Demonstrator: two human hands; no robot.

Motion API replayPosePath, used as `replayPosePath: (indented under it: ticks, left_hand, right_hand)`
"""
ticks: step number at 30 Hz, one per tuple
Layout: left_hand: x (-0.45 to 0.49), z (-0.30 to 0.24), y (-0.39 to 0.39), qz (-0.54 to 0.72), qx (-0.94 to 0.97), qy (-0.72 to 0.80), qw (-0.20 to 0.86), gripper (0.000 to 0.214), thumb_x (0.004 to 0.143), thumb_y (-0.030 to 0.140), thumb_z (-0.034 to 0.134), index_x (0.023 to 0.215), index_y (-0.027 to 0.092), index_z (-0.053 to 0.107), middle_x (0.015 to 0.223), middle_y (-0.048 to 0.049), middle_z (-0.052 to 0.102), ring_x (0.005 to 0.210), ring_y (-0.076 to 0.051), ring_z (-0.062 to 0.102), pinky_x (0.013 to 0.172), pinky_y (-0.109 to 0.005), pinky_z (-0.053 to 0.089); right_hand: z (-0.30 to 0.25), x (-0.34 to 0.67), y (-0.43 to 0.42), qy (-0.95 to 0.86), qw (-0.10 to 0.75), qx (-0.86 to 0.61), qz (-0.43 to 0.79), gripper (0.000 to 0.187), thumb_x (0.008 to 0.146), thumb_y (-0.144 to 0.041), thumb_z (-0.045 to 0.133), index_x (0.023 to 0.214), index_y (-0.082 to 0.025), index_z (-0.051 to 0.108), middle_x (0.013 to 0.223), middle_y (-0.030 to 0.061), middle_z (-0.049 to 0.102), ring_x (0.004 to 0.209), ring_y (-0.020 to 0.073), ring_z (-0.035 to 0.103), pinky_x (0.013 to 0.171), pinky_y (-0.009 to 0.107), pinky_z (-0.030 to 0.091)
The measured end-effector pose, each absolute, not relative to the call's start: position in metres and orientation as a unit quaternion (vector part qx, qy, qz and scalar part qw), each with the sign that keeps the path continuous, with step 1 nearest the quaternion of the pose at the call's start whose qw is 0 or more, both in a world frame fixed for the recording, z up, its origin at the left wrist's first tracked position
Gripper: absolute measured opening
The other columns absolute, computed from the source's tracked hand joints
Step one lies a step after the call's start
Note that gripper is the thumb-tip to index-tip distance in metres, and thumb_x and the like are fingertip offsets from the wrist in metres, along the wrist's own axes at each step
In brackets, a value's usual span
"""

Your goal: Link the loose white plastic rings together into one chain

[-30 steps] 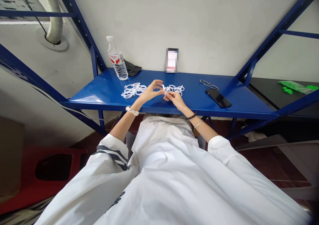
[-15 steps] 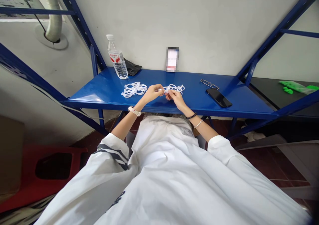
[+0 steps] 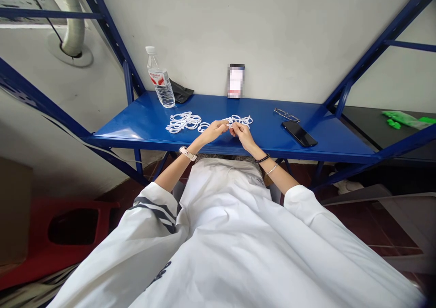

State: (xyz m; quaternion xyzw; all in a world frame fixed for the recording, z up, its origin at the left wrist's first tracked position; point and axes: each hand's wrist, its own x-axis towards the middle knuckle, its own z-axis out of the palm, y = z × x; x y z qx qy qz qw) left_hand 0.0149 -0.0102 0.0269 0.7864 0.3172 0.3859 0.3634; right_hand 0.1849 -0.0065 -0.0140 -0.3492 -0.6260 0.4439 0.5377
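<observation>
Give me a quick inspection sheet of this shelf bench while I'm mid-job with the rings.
Surface: blue metal shelf, glossy, bearing everything below.
Job's things: white ring pinched between left hand and right hand; left ring pile; right ring pile just beyond the hands; loose ring beside the left hand.
Clutter: water bottle, black pouch, propped phone, glasses, flat phone.
Grippers: both hands closed on the white ring, touching each other.
Cables: thin dark line by the duct, possibly a cable.
Surroundings: white wall, red stool, green items on the dark shelf at right.
</observation>
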Motion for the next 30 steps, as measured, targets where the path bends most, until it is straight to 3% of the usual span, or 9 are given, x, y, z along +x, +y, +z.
replayPosePath:
  ticks: [9,13,16,19,21,25,30]
  left_hand:
    - [0.017,0.023,-0.006,0.405,0.764,0.300,0.403,0.023,0.081,0.026,0.042,0.060,0.021,0.038,0.060,0.0007,0.041,0.059,-0.013,0.040,0.060,-0.028,0.039]
    - [0.016,0.025,-0.007,0.392,0.762,0.312,0.411,0.027,0.088,0.032,0.042,0.063,0.020,0.043,0.068,-0.0017,0.051,0.067,-0.014,0.049,0.068,-0.029,0.047]
    - [0.011,0.027,-0.004,0.372,0.750,0.369,0.405,0.025,0.094,0.035,0.041,0.080,0.019,0.054,0.084,-0.0048,0.063,0.081,-0.017,0.061,0.073,-0.029,0.051]
    - [-0.003,0.030,0.004,0.362,0.763,0.426,0.324,0.028,0.099,0.038,0.039,0.105,0.018,0.058,0.104,-0.0075,0.068,0.096,-0.020,0.064,0.079,-0.030,0.053]
    - [-0.017,0.032,0.010,0.349,0.789,0.456,0.221,0.030,0.100,0.036,0.040,0.112,0.016,0.060,0.110,-0.0092,0.068,0.102,-0.021,0.062,0.088,-0.033,0.051]
    - [-0.045,0.035,0.021,0.236,0.832,0.495,0.080,0.029,0.095,0.031,0.046,0.102,0.013,0.068,0.106,-0.0130,0.068,0.100,-0.025,0.062,0.094,-0.038,0.048]
    - [-0.064,0.035,0.027,0.102,0.874,0.470,0.066,0.033,0.085,0.041,0.061,0.100,0.015,0.073,0.104,-0.0107,0.066,0.101,-0.027,0.060,0.095,-0.038,0.047]
  right_hand:
    - [-0.014,0.185,-0.006,-0.609,0.547,-0.329,0.471,0.055,0.071,-0.077,0.072,0.062,-0.024,0.059,0.062,-0.0014,0.051,0.061,0.0141,0.049,0.064,0.032,0.050]
    - [-0.015,0.184,-0.004,-0.580,0.535,-0.340,0.512,0.051,0.076,-0.073,0.071,0.065,-0.024,0.061,0.065,-0.0004,0.056,0.063,0.0142,0.052,0.063,0.031,0.049]
    - [-0.016,0.183,-0.001,-0.548,0.551,-0.346,0.527,0.049,0.078,-0.070,0.072,0.066,-0.023,0.061,0.064,-0.0010,0.057,0.060,0.0125,0.052,0.060,0.028,0.049]
    - [-0.014,0.184,0.001,-0.478,0.602,-0.353,0.534,0.046,0.081,-0.067,0.070,0.072,-0.023,0.062,0.060,-0.0023,0.056,0.056,0.0110,0.050,0.056,0.025,0.047]
    - [-0.012,0.185,0.001,-0.440,0.617,-0.356,0.546,0.040,0.085,-0.062,0.068,0.079,-0.023,0.064,0.060,-0.0030,0.057,0.055,0.0104,0.050,0.055,0.024,0.047]
    - [-0.008,0.186,-0.003,-0.431,0.621,-0.343,0.558,0.024,0.091,-0.045,0.067,0.085,-0.022,0.067,0.063,-0.0030,0.062,0.058,0.0090,0.053,0.057,0.021,0.045]
    - [-0.008,0.184,-0.006,-0.468,0.599,-0.347,0.550,0.015,0.090,-0.033,0.067,0.080,-0.021,0.067,0.062,-0.0031,0.062,0.059,0.0087,0.052,0.058,0.021,0.042]
